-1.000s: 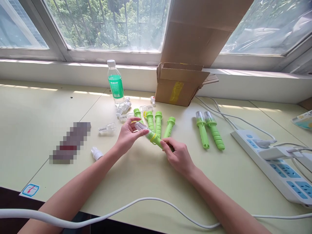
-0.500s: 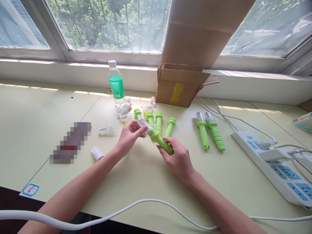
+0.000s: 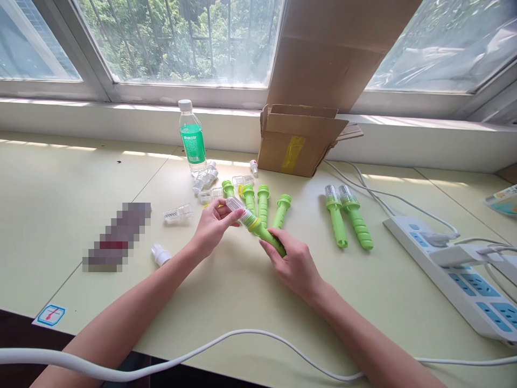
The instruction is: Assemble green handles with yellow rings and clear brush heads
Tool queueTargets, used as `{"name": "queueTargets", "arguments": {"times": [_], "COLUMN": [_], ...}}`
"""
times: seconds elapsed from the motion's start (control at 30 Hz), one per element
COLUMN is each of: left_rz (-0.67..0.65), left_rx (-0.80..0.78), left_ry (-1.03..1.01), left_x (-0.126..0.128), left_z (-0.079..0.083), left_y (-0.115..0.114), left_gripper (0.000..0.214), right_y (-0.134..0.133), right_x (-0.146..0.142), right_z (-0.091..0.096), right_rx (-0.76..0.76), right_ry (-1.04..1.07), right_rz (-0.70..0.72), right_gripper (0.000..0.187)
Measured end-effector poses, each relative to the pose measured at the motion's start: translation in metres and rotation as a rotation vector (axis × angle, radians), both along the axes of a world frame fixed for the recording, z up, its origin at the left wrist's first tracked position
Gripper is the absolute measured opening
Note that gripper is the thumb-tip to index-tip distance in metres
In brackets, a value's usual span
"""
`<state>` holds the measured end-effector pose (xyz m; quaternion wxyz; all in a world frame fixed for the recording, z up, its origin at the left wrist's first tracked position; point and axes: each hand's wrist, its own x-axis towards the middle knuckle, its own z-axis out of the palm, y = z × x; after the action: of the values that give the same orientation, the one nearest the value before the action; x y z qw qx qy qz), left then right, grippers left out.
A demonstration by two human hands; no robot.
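Observation:
Between my two hands is a green light stick, tilted, made of a green handle [image 3: 270, 241] with a clear ribbed cap [image 3: 237, 208] on its upper left end. My left hand [image 3: 215, 226] pinches the clear cap with thumb and fingers. Wrapped round the handle's lower end are the fingers of my right hand [image 3: 294, 264]. Just behind lie several loose green handles, one a short handle [image 3: 284, 201], another a longer handle [image 3: 263, 198]. Loose clear caps, such as a cap [image 3: 178, 214], lie to the left. A white ribbed piece [image 3: 160, 254] rests beside my left forearm.
Two capped green light sticks [image 3: 355, 218] lie on the right. Beyond them is a white power strip [image 3: 444, 280] with plugs and cords. A water bottle [image 3: 193, 141] and a cardboard box [image 3: 301, 143] stand at the back. A white cable [image 3: 242, 332] crosses in front.
Almost nothing differs. The light stick and my right hand have shifted very slightly to the left, and both hands keep their hold.

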<state>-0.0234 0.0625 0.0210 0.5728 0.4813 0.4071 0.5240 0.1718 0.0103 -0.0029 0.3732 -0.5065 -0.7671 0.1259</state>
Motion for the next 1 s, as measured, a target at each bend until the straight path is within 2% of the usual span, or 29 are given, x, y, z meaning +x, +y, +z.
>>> {"name": "queueTargets", "arguments": {"times": [0.17,0.27,0.4,0.57,0.67,0.8,1.0], "left_rz": [-0.022,-0.040,-0.059,-0.059,-0.061,-0.090,-0.137], "left_rx": [0.010,0.010,-0.006,-0.016,-0.021,-0.026,-0.011], "left_ry": [-0.019,-0.036,-0.061,-0.066,-0.066,-0.073,-0.083], "left_x": [-0.002,-0.002,-0.001,0.000,-0.001,-0.003,-0.007], "left_z": [-0.001,-0.002,-0.001,0.000,-0.001,-0.003,-0.005], "left_y": [0.002,0.001,0.000,-0.002,-0.001,0.002,0.004], "left_gripper": [0.037,0.037,0.037,0.035,0.035,0.035,0.033], "right_y": [-0.001,-0.001,-0.001,-0.001,-0.001,-0.003,-0.003], "right_x": [-0.001,-0.002,-0.002,-0.001,0.000,-0.001,-0.004], "right_z": [0.007,0.008,0.006,0.001,-0.001,0.002,0.015], "right_rx": [-0.143,-0.175,-0.058,0.133,0.152,0.018,-0.344], "right_ry": [0.096,0.139,0.116,-0.017,-0.056,0.029,0.297], "right_rz": [0.039,0.033,-0.016,-0.056,-0.045,-0.007,0.048], "right_gripper": [0.023,0.021,0.017,0.017,0.017,0.019,0.022]}}
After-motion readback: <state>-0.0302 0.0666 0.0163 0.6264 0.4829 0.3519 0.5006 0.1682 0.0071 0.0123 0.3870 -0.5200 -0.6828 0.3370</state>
